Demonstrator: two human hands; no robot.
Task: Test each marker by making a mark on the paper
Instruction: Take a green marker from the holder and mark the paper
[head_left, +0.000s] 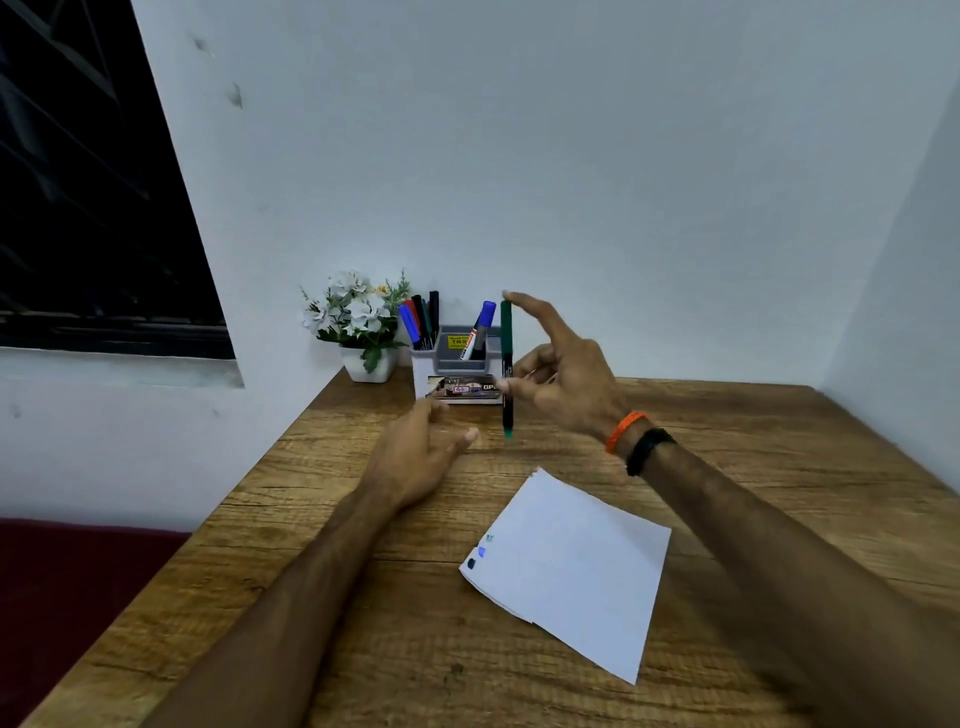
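Far left on the desk (727, 467), against the wall: potted white flowers (358, 317). Beside it, a grey organiser (457, 353) with a cluster of markers (422, 322) standing in its left cup and one blue-capped marker (480, 330) leaning in the middle compartment.

Left hand (421, 457): resting low over the desk in front of the organiser, fingers loosely curled, holding nothing.

Green marker (507, 364): held upright in the air, long axis vertical, green tip end pointing down, just right of the left hand and in front of the organiser's right edge.

Right hand (561, 374): grips the green marker, thumb against the lower barrel, forefinger stretched over the top end; other fingers part curled. Whether the cap is on cannot be told.

Paper (571, 566): flat on the desk, nearer the person than both hands, below and slightly right of the marker. Three small marks (480, 552) sit near its left corner: teal, blue, dark.

Judgement: the paper lies towards the body from the marker tip. The right hand is the nearer to it, and the tip already faces down, so the coming move is mostly a pull back and a lowering.
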